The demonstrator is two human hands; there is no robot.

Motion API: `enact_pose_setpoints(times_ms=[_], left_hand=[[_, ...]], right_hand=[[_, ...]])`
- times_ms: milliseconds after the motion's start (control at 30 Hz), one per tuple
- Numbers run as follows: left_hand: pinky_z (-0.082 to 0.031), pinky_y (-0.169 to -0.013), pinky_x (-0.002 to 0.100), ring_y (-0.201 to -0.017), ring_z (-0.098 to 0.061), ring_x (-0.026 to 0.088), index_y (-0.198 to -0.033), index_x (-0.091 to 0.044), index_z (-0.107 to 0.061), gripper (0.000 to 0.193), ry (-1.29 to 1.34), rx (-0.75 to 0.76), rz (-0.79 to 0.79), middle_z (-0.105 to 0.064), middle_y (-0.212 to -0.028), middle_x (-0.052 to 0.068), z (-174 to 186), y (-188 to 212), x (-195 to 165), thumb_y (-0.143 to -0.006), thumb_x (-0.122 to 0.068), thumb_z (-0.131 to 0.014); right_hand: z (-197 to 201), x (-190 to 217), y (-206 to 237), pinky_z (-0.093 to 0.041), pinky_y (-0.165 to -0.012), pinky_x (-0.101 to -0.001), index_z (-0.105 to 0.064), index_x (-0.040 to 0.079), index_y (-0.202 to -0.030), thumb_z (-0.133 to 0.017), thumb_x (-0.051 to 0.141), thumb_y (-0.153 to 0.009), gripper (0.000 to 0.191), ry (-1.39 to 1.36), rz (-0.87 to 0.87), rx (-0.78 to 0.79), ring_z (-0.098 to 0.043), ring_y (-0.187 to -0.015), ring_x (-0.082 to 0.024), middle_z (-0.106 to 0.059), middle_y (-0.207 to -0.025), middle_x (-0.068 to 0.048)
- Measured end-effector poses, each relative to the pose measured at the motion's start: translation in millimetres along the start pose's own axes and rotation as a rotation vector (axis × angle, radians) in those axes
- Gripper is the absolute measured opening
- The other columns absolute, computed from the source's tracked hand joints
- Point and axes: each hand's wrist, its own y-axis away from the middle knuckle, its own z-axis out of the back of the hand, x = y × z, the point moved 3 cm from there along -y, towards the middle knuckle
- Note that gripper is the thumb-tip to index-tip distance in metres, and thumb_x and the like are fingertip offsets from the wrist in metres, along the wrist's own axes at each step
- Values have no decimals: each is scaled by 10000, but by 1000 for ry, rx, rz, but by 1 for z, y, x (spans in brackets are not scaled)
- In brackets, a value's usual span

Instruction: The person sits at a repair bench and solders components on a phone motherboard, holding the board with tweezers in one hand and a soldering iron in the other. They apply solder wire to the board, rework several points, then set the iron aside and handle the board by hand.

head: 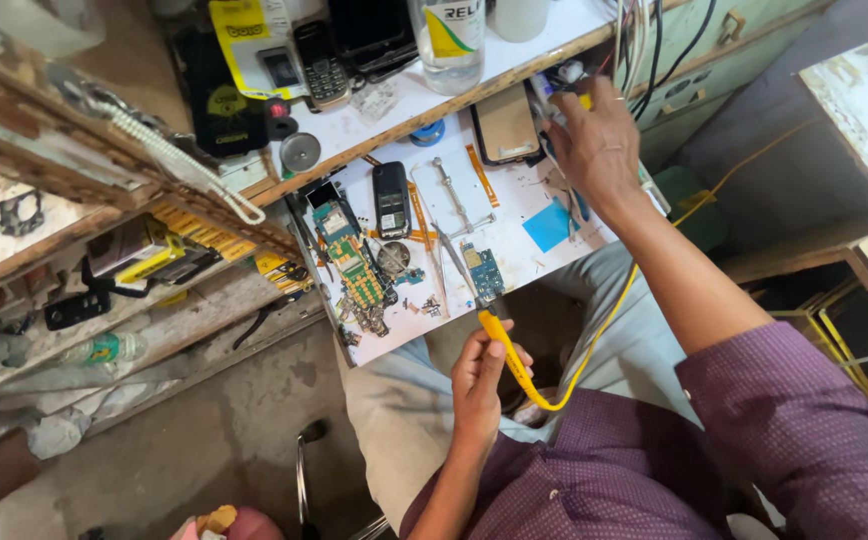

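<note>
My left hand [479,385] is closed on the yellow handle of a soldering iron [502,340], just in front of the white work board's [514,250] near edge. The iron's metal tip [462,265] points over a small blue circuit board [483,270]. A yellow cord [604,320] runs from the handle across my lap. My right hand [599,140] reaches to the board's far right edge, fingers among wires [634,45] under the shelf; what the fingers touch is hidden. A black phone [391,198] and an opened green phone board [352,262] lie on the work board.
A smartphone lying face down [505,125], a blue pad [550,226] and metal tweezers [451,190] lie on the board. The shelf above [394,110] carries a keypad phone [322,65] and a clear bottle [451,40]. Cluttered wooden shelves [104,260] stand at left.
</note>
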Motion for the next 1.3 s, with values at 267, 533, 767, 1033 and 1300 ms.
enact_pose_setpoints(times_ms=[267,533,767,1033,1300], left_hand=[[-542,-845,303,-883,-684,170,-1316,42,-578,373,11,76,-17,-727,-975,147,-44,-40,-17,-1091,-255,-564],[-558,-958,286,-1031,-723,176,-1288,34,-572,308,191,201,74,-710,-1074,102,-120,-69,-23,-1086,-192,-628],[-503,-825,256,-929,-649,94,-1210,46,-606,253,199,220,145,-700,-1010,82,-138,-52,-12,-1113,-179,-669],[-517,-933,251,-1061,-647,83,-1175,42,-630,240,280,264,238,-692,-1057,44,-136,-52,-6,-1069,-167,-682],[-570,-985,288,-1090,-722,124,-1375,-63,-650,419,-400,391,103,-746,-1250,84,-93,-41,-51,-1051,-329,-645]], right_hand=[[99,2,126,-400,-480,-307,-754,7,-892,-782,67,-904,68,-350,-275,77,-572,-472,-166,-697,-679,-95],[83,31,265,-527,-939,-330,-616,-11,-1276,-708,3,-852,434,-686,-619,458,-719,-1045,-247,-727,-1130,-176],[79,8,222,-338,-1302,-447,-184,217,-1677,-745,48,-967,920,-1077,-462,30,-371,-1559,-300,-284,-1695,-179],[84,4,181,-522,-1055,-347,-527,135,-1420,-665,244,-1135,335,-517,-201,-8,-617,-1205,-269,-542,-1362,-192],[92,-6,166,-628,-912,-352,-534,49,-1324,-586,330,-1140,341,-616,-296,-163,-689,-1065,-246,-534,-1318,-143]])
